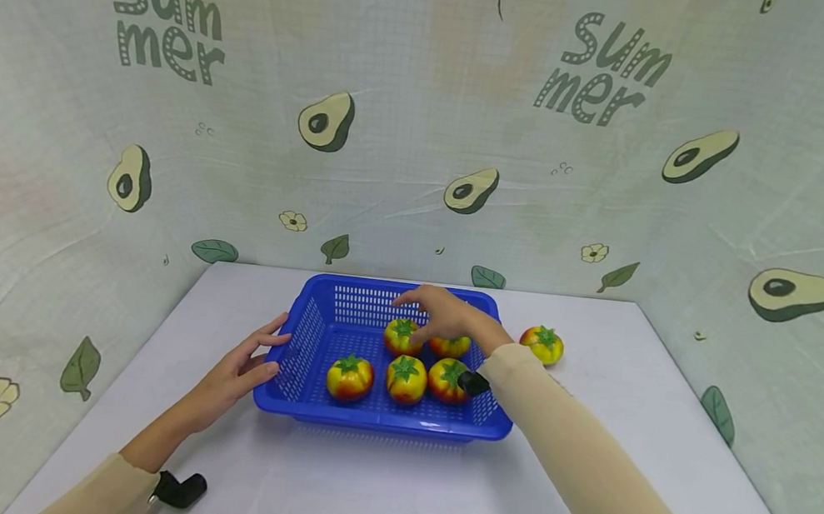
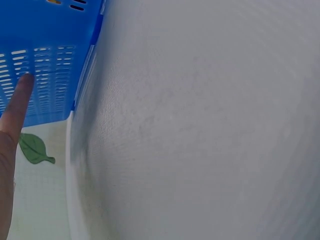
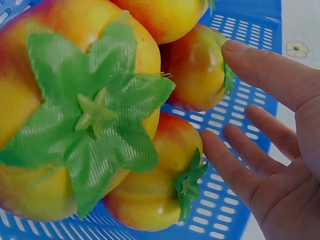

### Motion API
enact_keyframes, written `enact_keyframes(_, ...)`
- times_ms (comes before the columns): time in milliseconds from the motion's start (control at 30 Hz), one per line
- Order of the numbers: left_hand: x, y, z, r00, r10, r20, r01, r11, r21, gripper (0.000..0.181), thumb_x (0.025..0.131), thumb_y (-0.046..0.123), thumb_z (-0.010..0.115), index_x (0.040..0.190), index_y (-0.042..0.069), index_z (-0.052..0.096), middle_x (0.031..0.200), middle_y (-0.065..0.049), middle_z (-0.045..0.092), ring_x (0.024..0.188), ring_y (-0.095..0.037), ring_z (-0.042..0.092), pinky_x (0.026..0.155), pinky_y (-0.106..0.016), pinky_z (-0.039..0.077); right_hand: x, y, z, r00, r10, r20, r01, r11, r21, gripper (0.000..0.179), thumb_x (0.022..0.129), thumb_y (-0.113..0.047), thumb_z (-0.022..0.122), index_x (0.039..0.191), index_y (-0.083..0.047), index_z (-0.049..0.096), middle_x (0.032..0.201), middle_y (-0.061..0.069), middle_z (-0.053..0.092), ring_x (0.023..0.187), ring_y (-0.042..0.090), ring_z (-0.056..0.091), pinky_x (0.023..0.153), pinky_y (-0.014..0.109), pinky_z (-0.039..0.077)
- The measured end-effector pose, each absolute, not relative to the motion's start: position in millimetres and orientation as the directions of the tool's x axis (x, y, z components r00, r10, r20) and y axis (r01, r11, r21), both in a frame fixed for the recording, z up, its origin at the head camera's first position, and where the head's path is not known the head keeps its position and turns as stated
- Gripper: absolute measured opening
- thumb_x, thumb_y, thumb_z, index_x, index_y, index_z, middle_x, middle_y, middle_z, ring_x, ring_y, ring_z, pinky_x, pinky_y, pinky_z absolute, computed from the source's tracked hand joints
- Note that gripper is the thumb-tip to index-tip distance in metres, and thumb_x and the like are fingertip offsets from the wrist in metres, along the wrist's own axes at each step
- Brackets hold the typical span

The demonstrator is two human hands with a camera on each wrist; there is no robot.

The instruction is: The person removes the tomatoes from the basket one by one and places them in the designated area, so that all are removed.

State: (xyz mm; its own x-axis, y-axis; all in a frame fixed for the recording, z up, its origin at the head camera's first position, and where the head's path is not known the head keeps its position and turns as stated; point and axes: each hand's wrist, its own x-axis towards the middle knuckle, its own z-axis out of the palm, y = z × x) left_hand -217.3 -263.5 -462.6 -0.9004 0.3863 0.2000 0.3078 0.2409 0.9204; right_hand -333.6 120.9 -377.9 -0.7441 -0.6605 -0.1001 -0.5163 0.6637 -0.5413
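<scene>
In the head view, a blue perforated plastic basket (image 1: 372, 417) holds several yellow-and-red artificial persimmons (image 1: 406, 386) with green leafy tops. My left hand (image 1: 237, 374) reaches to the basket's left side, its fingers extended at the rim. A finger (image 2: 19, 102) lies against the slotted wall in the left wrist view. Over the back of the basket, my right hand (image 1: 447, 314) spreads its fingers above a persimmon (image 1: 397, 344). From the right wrist, the thumb (image 3: 265, 72) touches or overlaps one persimmon (image 3: 192, 70), and a fingertip comes close to another (image 3: 145, 192); the palm holds nothing.
One more persimmon (image 1: 551, 351) lies on the white table (image 1: 387, 497), right of the basket. Behind and at both sides hangs a pale cloth (image 1: 385, 229) printed with avocados and lettering. A large persimmon (image 3: 25, 90) fills the left of the right wrist view.
</scene>
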Motion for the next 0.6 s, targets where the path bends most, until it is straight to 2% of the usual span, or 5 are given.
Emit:
enact_keyframes(300, -216.6, -264.0, -462.8, -0.904, 0.377, 0.202, 0.312, 0.261, 0.914, 0.044, 0.111, 0.016, 0.055, 0.154, 0.01, 0.049, 0.179, -0.006, 0.013, 0.159, -0.053, 0.017, 0.106, -0.012, 0.043, -331.8, 115.4, -380.2, -0.755, -0.641, -0.139, -0.467, 0.674, -0.573, 0.062, 0.094, -0.01, 0.082, 0.152, -0.015, 0.059, 0.16, 0.009, 0.052, 0.146, 0.036, 0.049, 0.119, 0.054, 0.043)
enact_keyframes(600, -217.3, -263.9, -464.0, -0.903, 0.377, 0.205, 0.315, 0.257, 0.914, 0.044, 0.11, 0.015, 0.056, 0.154, 0.009, 0.049, 0.179, -0.007, 0.013, 0.159, -0.053, 0.018, 0.106, -0.013, 0.043, -333.4, 111.2, -385.9, -0.75, -0.636, -0.179, -0.461, 0.697, -0.549, 0.062, 0.094, -0.007, 0.081, 0.151, -0.015, 0.059, 0.161, 0.009, 0.05, 0.15, 0.033, 0.045, 0.12, 0.053, 0.042)
